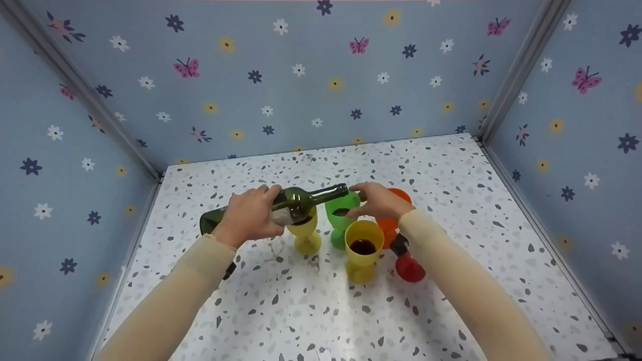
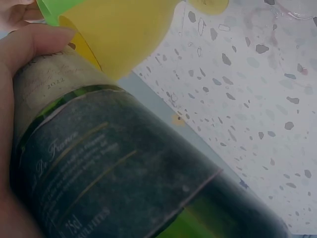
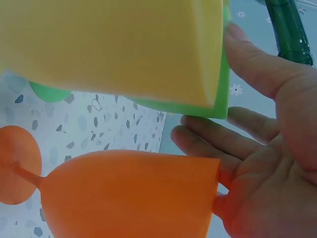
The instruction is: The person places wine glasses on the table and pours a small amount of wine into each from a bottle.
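My left hand (image 1: 253, 215) grips a green glass wine bottle (image 1: 298, 200) round its body, with its label partly under the fingers. The bottle lies nearly level, its neck pointing right, mouth over the far rim of a green goblet (image 1: 338, 223). Dark liquid shows inside that goblet. My right hand (image 1: 378, 200) holds the green goblet at its right rim, thumb on the near side and fingers beyond. In the right wrist view, an orange goblet (image 3: 129, 193) stands close beside the fingers. A yellow goblet (image 1: 307, 234) is partly hidden under the bottle.
Nearer me stands another yellow goblet (image 1: 361, 271) with dark liquid in it. A red goblet foot (image 1: 410, 268) shows beside my right forearm, its upper part hidden. Flowered walls (image 1: 316, 75) enclose the speckled white table (image 1: 281, 321) at the back and sides.
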Demonstrator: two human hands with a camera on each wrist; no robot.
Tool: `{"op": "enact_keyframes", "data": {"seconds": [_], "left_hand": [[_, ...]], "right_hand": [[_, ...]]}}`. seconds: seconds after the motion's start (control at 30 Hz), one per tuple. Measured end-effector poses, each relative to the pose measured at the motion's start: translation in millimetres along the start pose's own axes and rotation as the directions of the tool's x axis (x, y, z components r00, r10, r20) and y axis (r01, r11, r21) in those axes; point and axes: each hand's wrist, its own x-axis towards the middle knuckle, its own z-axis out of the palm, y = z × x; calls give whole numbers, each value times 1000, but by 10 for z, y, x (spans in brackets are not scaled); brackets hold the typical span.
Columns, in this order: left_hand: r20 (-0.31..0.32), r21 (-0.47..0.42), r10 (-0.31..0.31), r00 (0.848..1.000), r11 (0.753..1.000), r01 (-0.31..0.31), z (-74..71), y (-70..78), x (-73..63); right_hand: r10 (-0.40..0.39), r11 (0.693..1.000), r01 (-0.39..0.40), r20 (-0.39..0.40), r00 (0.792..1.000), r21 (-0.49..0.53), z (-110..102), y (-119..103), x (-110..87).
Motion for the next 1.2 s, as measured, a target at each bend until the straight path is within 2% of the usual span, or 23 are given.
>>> {"op": "enact_keyframes", "data": {"seconds": [0.27, 0.4, 0.5, 0.7, 1.03, 1.2], "left_hand": [[-32, -6, 8, 999, 1000, -8, -27, -1, -71], [-42, -13, 2, 999, 1000, -3, -17, 2, -75], [-46, -13, -1, 999, 1000, 0, -15, 6, -83], [-52, -13, 7, 999, 1000, -7, -16, 16, -104], [-52, -30, 21, 998, 999, -22, -8, 124, -15], [-66, -39, 37, 997, 998, -40, -7, 198, 51]], "right_hand": [[-98, 994, 94, -79, 992, -48, -67, 37, -45], [-106, 994, 101, -113, 988, -51, -162, 92, -124], [-75, 996, 69, -119, 990, -54, -220, 162, -209], [33, 998, -38, -82, 996, -57, -292, 306, -395], [144, 989, -146, -42, 989, -37, -432, 463, -573], [156, 987, -157, -37, 987, -26, -436, 551, -617]]}}
